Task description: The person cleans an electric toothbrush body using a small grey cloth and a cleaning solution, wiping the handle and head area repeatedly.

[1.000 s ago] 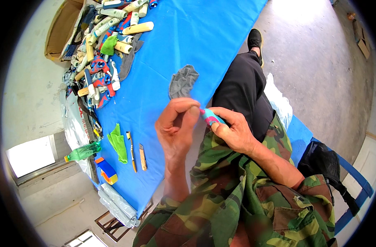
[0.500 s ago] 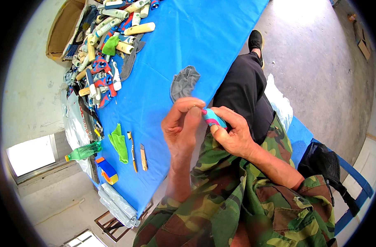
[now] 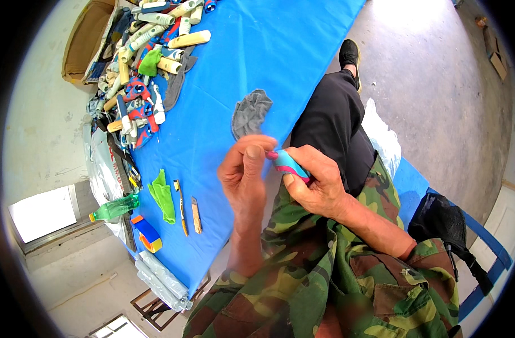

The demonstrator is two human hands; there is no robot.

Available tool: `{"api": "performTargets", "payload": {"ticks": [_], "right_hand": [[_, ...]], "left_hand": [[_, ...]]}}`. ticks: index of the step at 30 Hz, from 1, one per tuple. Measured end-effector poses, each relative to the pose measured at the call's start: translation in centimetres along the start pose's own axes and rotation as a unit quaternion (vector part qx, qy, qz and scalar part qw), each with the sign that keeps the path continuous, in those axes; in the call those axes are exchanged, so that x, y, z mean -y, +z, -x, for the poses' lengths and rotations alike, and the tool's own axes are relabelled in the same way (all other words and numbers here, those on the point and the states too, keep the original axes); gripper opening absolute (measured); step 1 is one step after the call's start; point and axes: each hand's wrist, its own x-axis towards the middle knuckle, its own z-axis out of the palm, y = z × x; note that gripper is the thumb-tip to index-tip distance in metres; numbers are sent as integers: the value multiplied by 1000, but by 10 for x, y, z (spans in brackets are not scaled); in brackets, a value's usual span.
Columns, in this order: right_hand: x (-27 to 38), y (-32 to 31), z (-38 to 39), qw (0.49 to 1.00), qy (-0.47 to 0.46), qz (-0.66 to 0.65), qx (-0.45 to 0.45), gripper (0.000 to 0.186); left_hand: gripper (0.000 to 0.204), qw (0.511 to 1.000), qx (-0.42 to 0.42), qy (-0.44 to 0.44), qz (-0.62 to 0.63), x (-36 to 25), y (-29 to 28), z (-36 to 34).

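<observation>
In my right hand [image 3: 320,181] is a small rounded turquoise and magenta plastic piece, like a handle [image 3: 288,163]; my fingers wrap round it and the thumb presses on its near side. Its narrow magenta end points left, toward my left hand [image 3: 247,169]. The left fingers are bent and drawn together beside that end, with the thumb raised; whatever they pinch, if anything, is hidden. Both hands are over my lap by the table edge. Just beyond the left hand, a crumpled grey cloth [image 3: 252,112] lies on the blue-covered table [image 3: 223,67].
Plastic handles in cream, white, blue and red [image 3: 139,67] are heaped at the far left, by a cardboard box [image 3: 88,39]. Nearer lie a green cloth [image 3: 163,197], a toothbrush [image 3: 181,208], a utility knife [image 3: 196,215], a tape roll [image 3: 146,234] and a green bottle [image 3: 115,207].
The turquoise and magenta piece has turned slightly in my right hand and shifted left, showing more of its magenta end. My left hand has moved slightly left, its thumb now more upright.
</observation>
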Motion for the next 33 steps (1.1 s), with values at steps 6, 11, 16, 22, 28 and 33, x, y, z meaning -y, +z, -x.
{"api": "performTargets", "payload": {"ticks": [6, 11, 16, 22, 28, 33], "right_hand": [[-1, 1, 2, 1000, 0, 9, -3, 39], [0, 3, 5, 1000, 14, -1, -2, 39], [0, 0, 5, 1000, 9, 18, 10, 38], [3, 3, 3, 998, 49, -39, 18, 34], [3, 1, 4, 990, 120, -65, 33, 33], [6, 0, 2, 986, 142, -73, 44, 33]], "left_hand": [[32, 1000, -6, 3, -12, 5, 0, 1], [34, 999, -18, 21, -23, 6, 2, 2], [34, 999, -23, 31, -17, 9, 4, 2], [31, 997, -42, 12, -64, 3, 4, 5], [27, 996, -39, 21, -82, 0, 3, 4], [24, 997, -28, 23, -71, -4, 0, 4]]}}
